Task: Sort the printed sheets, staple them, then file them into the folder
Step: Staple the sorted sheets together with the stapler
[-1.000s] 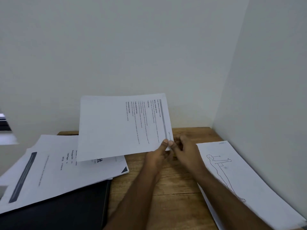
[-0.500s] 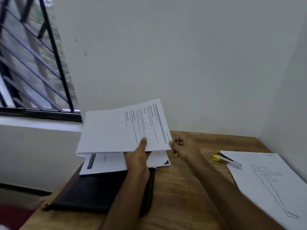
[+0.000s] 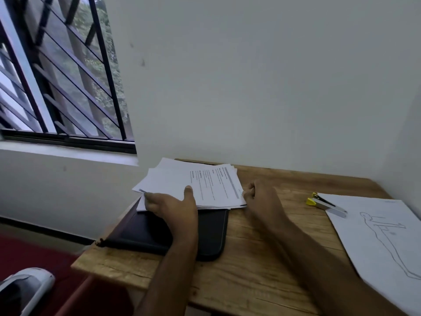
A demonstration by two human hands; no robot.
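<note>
1. Head view, the change first: the printed sheets (image 3: 193, 183), held up off the desk half a second ago, are now down on the far end of the black folder (image 3: 173, 231), and the camera has swung left so more of the window (image 3: 57, 71) shows.

2. Head view, the hands: the left hand (image 3: 173, 206) grips the near left edge of the stack, thumb on top and fingers curled under the lower sheets. The right hand (image 3: 259, 199) sits at the right edge, fingers curled; it seems to pinch the corner, though the fingertips are hidden.

3. Head view, the stack: it is fanned, with edges stepping out on the left and far sides, not squared.

4. Head view, the rest: the stapler (image 3: 325, 205), with its yellow end, lies well to the right on the desk (image 3: 250, 258), touching the far corner of a drawing of a figure (image 3: 382, 238).

5. The risks, as I judge them:
   - stapling now would fix the sheets crooked, because the edges are not lined up;
   - the stack overhangs the folder's far left side, so a push there could slide pages off;
   - letting go with the right hand to fetch the stapler may let the top sheets shift.
</note>
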